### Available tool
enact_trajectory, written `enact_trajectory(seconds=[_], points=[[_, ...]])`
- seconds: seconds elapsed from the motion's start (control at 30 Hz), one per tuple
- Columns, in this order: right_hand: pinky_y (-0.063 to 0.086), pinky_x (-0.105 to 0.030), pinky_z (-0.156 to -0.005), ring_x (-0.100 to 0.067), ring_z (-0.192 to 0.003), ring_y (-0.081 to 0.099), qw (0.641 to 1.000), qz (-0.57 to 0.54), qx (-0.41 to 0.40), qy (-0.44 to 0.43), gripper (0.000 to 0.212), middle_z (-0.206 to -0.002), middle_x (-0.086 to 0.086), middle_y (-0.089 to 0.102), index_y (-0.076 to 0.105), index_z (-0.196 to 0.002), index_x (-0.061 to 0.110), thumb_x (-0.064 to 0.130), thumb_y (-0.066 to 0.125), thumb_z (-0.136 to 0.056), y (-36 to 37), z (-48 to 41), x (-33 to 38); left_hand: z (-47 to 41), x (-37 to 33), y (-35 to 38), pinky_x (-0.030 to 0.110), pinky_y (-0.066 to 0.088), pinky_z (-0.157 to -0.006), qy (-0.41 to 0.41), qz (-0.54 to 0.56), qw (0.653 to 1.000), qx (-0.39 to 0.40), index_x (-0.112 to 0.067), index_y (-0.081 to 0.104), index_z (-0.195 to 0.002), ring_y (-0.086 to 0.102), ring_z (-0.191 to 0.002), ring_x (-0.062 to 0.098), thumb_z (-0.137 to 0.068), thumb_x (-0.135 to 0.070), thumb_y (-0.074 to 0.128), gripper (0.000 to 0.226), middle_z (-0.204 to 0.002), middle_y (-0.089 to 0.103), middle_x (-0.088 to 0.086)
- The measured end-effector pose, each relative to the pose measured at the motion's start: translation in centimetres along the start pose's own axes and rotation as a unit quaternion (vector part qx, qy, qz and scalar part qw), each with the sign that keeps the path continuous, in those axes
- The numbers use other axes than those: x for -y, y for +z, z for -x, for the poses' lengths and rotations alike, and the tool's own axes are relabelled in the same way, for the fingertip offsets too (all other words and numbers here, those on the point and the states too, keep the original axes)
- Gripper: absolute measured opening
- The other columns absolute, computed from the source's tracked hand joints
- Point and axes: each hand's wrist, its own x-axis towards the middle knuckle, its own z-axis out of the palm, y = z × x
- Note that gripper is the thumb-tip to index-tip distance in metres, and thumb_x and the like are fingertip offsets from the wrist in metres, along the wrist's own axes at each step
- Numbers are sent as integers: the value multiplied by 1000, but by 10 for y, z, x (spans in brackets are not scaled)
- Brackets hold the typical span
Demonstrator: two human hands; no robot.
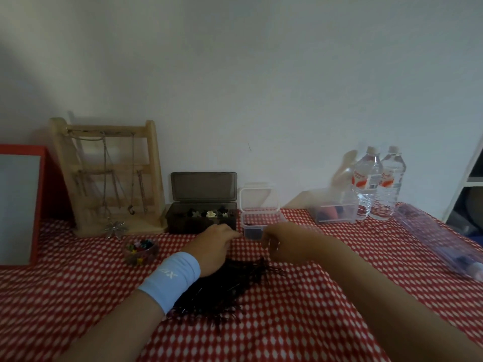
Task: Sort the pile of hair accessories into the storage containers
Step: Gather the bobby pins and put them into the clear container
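Left hand [215,246]: stretched forward over the pile, blue wristband [170,280] on the wrist, fingers bunched towards the clear tub; whether a pin is pinched cannot be told.
Right hand [283,244]: held just beside the left, fingers curled under; whether anything is held cannot be told either, the picture being too soft.
Pile [219,288]: a heap of thin dark hairpins is spread on the counter [326,296], under and between the two wrists.
Clear tub [261,223]: lid thrown back, dark pieces seen at the bottom, just beyond both sets of fingertips.
Dark box [202,222]: lid up, flower clips packed inside, set against the tub's left side.
Small bowl [141,253]: coloured mini clips are kept here, well left of the pile.
Step in hand: a transfer of dark pins from pile to clear tub is judged to be under way; most of the pile is not yet sorted.
Next move: a small bunch has to be carried over the tub's rim and let go inside, then a fresh pinch taken, pins kept aligned so none are scattered.
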Motion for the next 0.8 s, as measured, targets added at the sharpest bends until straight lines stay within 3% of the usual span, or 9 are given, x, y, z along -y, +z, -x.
enact_trajectory(seconds=[0.07, 0.13, 0.2, 0.33, 0.43, 0.6, 0.7, 0.8], points=[[38, -21, -85, -15, -104, 56, 999, 31, 14, 12, 33, -124, 2, 62, 65, -122, 25, 15, 61, -91, 0, -1, -2, -3, 15, -1, 16, 23, -109, -3, -38, 998, 47, -19, 54, -138, 42, -134, 20, -96, -4, 50, 44, -145, 47, 4], [38, -23, -91, -19, -113, 56, 998, 47, 34, 12, 36, -128, 3, 60, 65, -126, 28, 16, 60, -93, 4, -2, 0, -7, 24, -2, 18, 17, -113, -21, -78, 991, 103, -17, 46, -144, 35, -141, 22, -96, -1, 50, 51, -153, 37, 6], [43, -25, -92, -20, -108, 58, 998, 51, 39, -7, 37, -124, 2, 62, 67, -124, 29, 12, 61, -91, 13, -5, 3, -12, 28, -1, 23, 23, -114, -41, -103, 986, 128, -17, 45, -145, 38, -138, 24, -94, 3, 49, 54, -152, 38, 9], [49, -26, -97, -14, -104, 63, 998, 3, 47, -36, 36, -122, 5, 68, 70, -123, 27, 8, 56, -95, 15, -5, 10, -17, 30, -5, 28, 41, -99, -66, -112, 985, 114, -20, 59, -131, 54, -117, 25, -90, 4, 52, 47, -128, 53, 6], [45, -21, -96, -8, -102, 60, 997, -24, 55, -38, 37, -124, 6, 67, 66, -128, 24, 9, 56, -96, 10, -4, 12, -13, 27, -10, 31, 50, -91, -71, -63, 991, 99, -17, 68, -112, 64, -106, 24, -93, -7, 55, 26, -113, 67, 3], [53, -32, -96, -16, -100, 65, 996, 9, 89, 17, 28, -113, 1, 71, 72, -115, 22, 32, 62, -91, 9, -5, 8, -2, 8, -11, 21, 38, -99, -93, 63, 990, 81, -23, 60, -131, 55, -122, 15, -102, -18, 46, 33, -135, 59, -2], [54, -33, -93, -18, -98, 65, 995, 18, 94, -30, 28, -110, 2, 71, 71, -116, 23, 26, 69, -88, 14, -4, 17, 5, -7, -13, 27, 35, -107, -87, 77, 989, 93, -24, 53, -138, 48, -130, 16, -103, -30, 41, 37, -143, 52, -2], [53, -29, -91, -14, -98, 65, 996, -21, 60, -61, 33, -111, 4, 71, 71, -120, 25, 14, 67, -88, 18, -4, 21, 16, -16, -13, 34, 42, -105, -53, 109, 983, 141, -31, 56, -132, 53, -118, 12, -86, -58, 59, 53, -131, 57, -7]])
